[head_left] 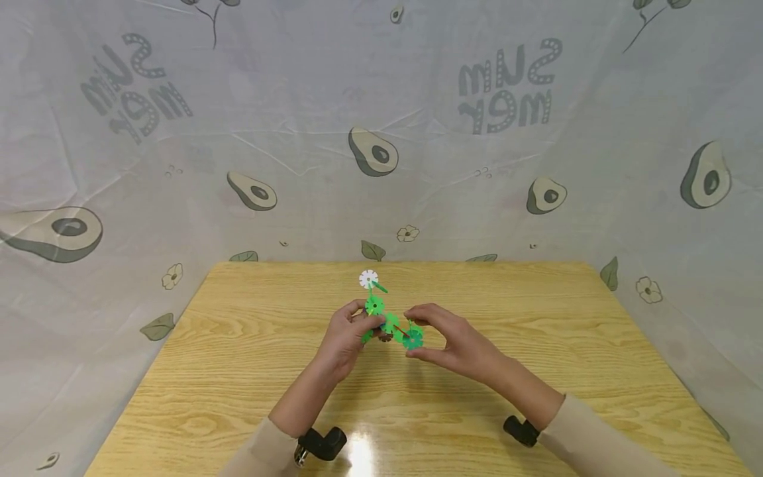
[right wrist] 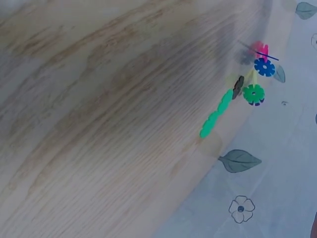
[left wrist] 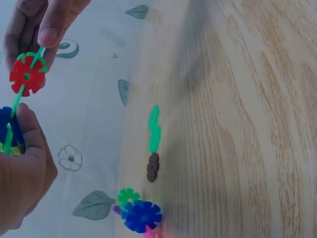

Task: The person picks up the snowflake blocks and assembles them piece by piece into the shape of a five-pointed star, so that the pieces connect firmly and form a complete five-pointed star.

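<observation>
My left hand (head_left: 348, 334) pinches a joined piece of notched plastic discs, with a green disc (head_left: 374, 305) and a white disc (head_left: 368, 279) above its fingers. At the right end of this piece, a teal disc (head_left: 412, 339) sits between the thumb and fingers of my right hand (head_left: 450, 338). In the left wrist view, a red disc (left wrist: 27, 75) shows between the two hands. The left thumb lies on a blue disc (left wrist: 16, 124). A brown disc (head_left: 386, 336) is partly hidden beneath the left hand.
Both wrist views show green discs (left wrist: 155, 129), a brown disc (left wrist: 153, 167) and a dark blue disc (left wrist: 142, 216) against the table edge; whether they join the held piece I cannot tell. The wooden table (head_left: 238, 371) meets a patterned curtain (head_left: 441, 199).
</observation>
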The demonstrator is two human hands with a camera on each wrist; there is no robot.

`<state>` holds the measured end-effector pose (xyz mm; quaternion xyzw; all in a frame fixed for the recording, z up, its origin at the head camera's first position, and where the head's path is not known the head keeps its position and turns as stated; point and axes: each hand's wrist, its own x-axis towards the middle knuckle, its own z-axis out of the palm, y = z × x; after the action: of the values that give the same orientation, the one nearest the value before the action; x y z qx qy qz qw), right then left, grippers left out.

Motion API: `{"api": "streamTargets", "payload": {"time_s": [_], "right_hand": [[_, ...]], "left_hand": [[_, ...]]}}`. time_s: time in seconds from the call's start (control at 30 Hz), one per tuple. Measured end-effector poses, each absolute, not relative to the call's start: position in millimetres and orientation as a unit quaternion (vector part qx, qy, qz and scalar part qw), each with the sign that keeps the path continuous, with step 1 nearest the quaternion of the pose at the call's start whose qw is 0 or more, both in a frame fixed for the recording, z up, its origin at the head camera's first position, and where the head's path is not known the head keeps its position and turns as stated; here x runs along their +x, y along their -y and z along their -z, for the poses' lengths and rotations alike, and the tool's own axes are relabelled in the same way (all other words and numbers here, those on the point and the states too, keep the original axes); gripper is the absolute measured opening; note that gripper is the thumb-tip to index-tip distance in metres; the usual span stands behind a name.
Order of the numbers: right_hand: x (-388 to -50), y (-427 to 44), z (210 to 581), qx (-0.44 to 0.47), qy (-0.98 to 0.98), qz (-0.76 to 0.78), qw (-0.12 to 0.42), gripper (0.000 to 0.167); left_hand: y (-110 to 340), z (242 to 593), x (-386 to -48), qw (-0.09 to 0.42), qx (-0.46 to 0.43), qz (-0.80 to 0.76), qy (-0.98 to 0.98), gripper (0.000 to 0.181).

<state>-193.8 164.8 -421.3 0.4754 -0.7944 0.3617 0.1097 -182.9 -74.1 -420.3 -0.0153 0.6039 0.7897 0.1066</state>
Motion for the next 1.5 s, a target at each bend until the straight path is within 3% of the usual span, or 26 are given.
{"api": "streamTargets", "payload": {"time_s": [0.23, 0.63, 0.87, 1.3, 1.5], "right_hand": [[-189.0, -161.0, 424.6, 0.455, 0.798, -0.373, 0.135, 0.061], [-191.6, -161.0, 423.7, 0.413, 0.802, -0.372, 0.219, 0.067], [-192.2, -155.0, 427.5, 0.425, 0.788, -0.354, 0.272, 0.07], [-186.4, -144.6, 428.3, 0.428, 0.783, -0.354, 0.281, 0.065], [-185.5, -141.9, 428.1, 0.426, 0.784, -0.349, 0.287, 0.06]], "left_hand": [[69.9, 418.6, -182.0, 0.106, -0.01, -0.817, -0.567, 0.006], [55.3, 426.2, -170.3, 0.099, 0.003, -0.88, -0.465, 0.037], [39.0, 431.6, -163.4, 0.092, -0.003, -0.89, -0.446, 0.024], [31.9, 418.8, -157.6, 0.077, 0.003, -0.874, -0.479, 0.01], [31.3, 417.9, -158.4, 0.06, 0.012, -0.862, -0.503, 0.017]]}}
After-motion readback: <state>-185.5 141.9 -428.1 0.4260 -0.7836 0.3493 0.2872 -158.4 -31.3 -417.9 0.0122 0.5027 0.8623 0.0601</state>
